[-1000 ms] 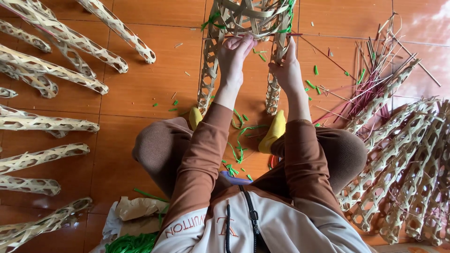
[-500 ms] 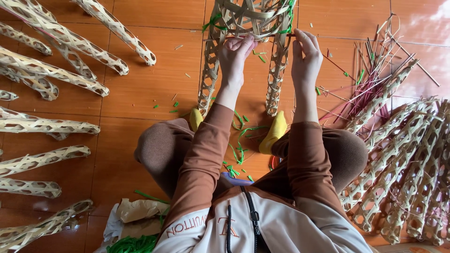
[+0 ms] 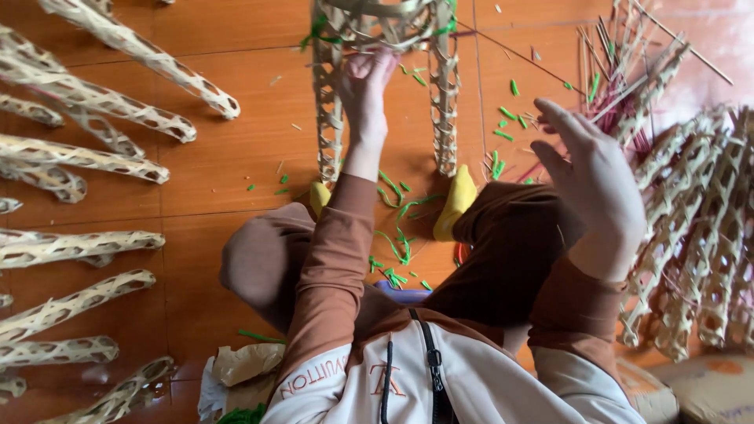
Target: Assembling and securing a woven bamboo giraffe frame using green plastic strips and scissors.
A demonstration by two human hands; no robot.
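A seated worker's left hand (image 3: 367, 86) grips the woven frame (image 3: 385, 47) standing at the floor's (image 3: 236, 180) far edge, while the right hand (image 3: 594, 177) hangs open-fingered above thin sticks (image 3: 620, 86). Woven tubes (image 3: 94, 157) line the left edge, more tubes (image 3: 699, 235) crowd the right; green scraps (image 3: 397, 259) litter between.

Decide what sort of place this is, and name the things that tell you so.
Probably a home craft workshop floor for bamboo weaving: woven lattice tubes lie across orange tiles, loose bamboo strips are piled nearby, and the left hand holds a woven frame.
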